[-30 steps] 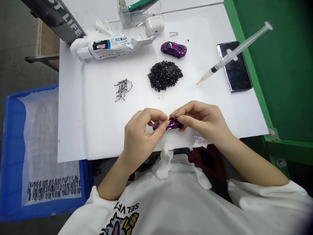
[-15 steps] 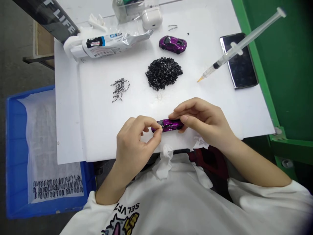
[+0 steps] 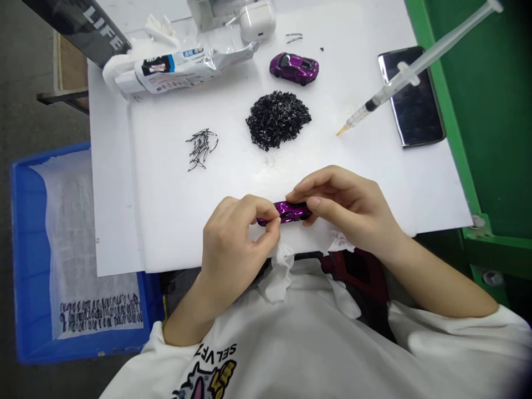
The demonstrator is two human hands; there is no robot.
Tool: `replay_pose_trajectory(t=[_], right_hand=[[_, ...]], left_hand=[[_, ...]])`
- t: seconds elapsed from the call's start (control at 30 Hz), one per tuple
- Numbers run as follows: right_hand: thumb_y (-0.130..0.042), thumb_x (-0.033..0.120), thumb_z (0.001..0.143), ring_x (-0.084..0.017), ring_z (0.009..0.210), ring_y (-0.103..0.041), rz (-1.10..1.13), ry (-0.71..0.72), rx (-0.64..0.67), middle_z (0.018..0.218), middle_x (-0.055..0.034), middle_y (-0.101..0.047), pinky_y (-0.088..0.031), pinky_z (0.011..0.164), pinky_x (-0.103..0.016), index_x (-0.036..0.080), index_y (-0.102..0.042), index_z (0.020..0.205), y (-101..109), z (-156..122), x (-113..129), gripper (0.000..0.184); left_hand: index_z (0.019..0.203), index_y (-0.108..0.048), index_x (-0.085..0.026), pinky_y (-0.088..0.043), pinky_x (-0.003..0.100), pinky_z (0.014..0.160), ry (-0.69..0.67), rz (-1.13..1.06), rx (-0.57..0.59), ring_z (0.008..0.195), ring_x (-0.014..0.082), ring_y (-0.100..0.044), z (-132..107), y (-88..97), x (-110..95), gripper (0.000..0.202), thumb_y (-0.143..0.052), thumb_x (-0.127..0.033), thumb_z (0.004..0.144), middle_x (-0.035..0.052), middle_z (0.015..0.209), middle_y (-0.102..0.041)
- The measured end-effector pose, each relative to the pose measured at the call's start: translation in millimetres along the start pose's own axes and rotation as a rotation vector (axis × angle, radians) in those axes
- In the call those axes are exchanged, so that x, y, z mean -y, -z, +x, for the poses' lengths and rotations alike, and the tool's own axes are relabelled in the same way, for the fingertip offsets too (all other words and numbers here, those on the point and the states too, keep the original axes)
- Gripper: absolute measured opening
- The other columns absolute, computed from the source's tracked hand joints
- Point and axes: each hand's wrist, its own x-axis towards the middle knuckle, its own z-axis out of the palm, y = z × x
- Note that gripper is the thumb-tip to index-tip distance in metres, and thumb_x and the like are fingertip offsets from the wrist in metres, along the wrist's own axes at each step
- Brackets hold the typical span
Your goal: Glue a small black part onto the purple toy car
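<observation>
A purple toy car lies near the front edge of the white work surface. My right hand grips its right end between thumb and fingers. From the other side, my left hand is closed in a pinch, thumb and index finger meeting on top of the car's left part. What sits between those fingertips is hidden or too small to name. Beyond the hands is a pile of small black pieces; to its left lie thin black curved strips. A second purple toy car stands behind the pile.
A syringe with an orange tip leans over a phone at right. A glue tube and a white earbud case are at the back. At left, a blue bin holds rows of black parts on a white sheet.
My left hand has moved slightly right along the car, its pinch now further over the body. My right hand keeps its hold. The view has shifted a little.
</observation>
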Motion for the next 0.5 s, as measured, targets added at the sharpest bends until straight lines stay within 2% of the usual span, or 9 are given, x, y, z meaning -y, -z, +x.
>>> replay_pose_trajectory(t=[0.2,0.37,0.43,0.5], right_hand=[[-0.052,0.014,0.084,-0.014,0.085,-0.064,-0.089,0.044,0.017,0.091,-0.0015,-0.065,-0.056,0.059,-0.021,0.019,-0.059,0.097,2,-2,-2,0.015],[-0.051,0.014,0.086,-0.013,0.081,-0.064,-0.179,0.090,0.030,0.089,-0.0007,-0.065,-0.052,0.059,-0.021,0.018,-0.059,0.097,3,-4,-3,0.015],[-0.050,0.013,0.086,-0.012,0.078,-0.063,-0.250,0.147,0.029,0.088,-0.0006,-0.065,-0.049,0.056,-0.022,0.018,-0.060,0.094,2,-4,-2,0.014],[-0.049,0.011,0.084,-0.012,0.077,-0.061,-0.365,0.262,0.002,0.087,-0.0006,-0.065,-0.047,0.058,-0.024,0.018,-0.060,0.091,2,-2,-2,0.015]], left_hand=[[0.078,-0.054,-0.022,-0.043,0.023,0.067,0.008,0.014,0.098,0.070,0.0103,-0.051,0,0.8,-2,0.020,-0.059,-0.002,0.074,-0.0074,0.072,-0.059],[0.101,-0.053,-0.020,-0.043,0.030,0.082,0.048,0.043,0.183,0.093,0.0165,-0.051,-2,-3.4,3,0.030,-0.060,-0.009,0.074,-0.0013,0.098,-0.062],[0.104,-0.052,-0.020,-0.043,0.032,0.083,0.070,0.033,0.184,0.095,0.0175,-0.051,-2,-5.7,5,0.034,-0.061,-0.010,0.074,-0.0009,0.098,-0.063],[0.102,-0.052,-0.021,-0.042,0.032,0.084,0.068,0.012,0.184,0.093,0.0173,-0.052,-3,-7.3,8,0.033,-0.061,-0.009,0.073,-0.0016,0.095,-0.063]])
